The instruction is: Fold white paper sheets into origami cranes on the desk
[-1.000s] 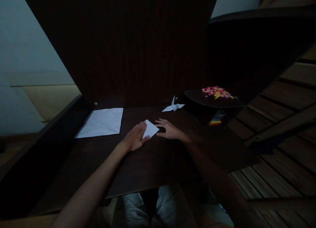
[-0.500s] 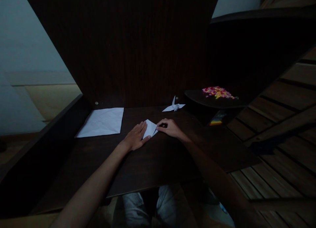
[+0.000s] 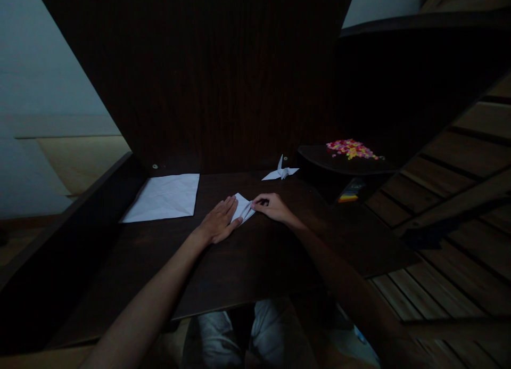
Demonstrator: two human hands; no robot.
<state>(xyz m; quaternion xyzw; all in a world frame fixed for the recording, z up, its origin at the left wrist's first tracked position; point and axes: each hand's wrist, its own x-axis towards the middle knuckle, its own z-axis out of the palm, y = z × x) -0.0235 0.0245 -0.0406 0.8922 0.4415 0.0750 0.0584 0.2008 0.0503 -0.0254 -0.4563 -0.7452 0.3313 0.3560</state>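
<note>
A small folded piece of white paper (image 3: 240,203) lies on the dark wooden desk (image 3: 239,273) between my hands. My left hand (image 3: 219,220) rests flat over its left side, fingers stretched out and the thumb along its lower edge. Thumb and forefinger of my right hand (image 3: 272,206) pinch a flap at the paper's right corner, lifted and bent in toward the middle. Behind the paper stands a white origami crane (image 3: 281,173), touched by neither hand.
A larger creased white sheet (image 3: 163,197) lies at the back left. Many small coloured pieces (image 3: 352,149) are heaped on a corner shelf (image 3: 319,158) at right, above a rainbow-coloured item (image 3: 348,197). A raised side board (image 3: 80,220) borders the desk's left.
My right fingers have drawn the right flap of the folded paper up and inward to the left. My left hand stays pressed in nearly the same place.
</note>
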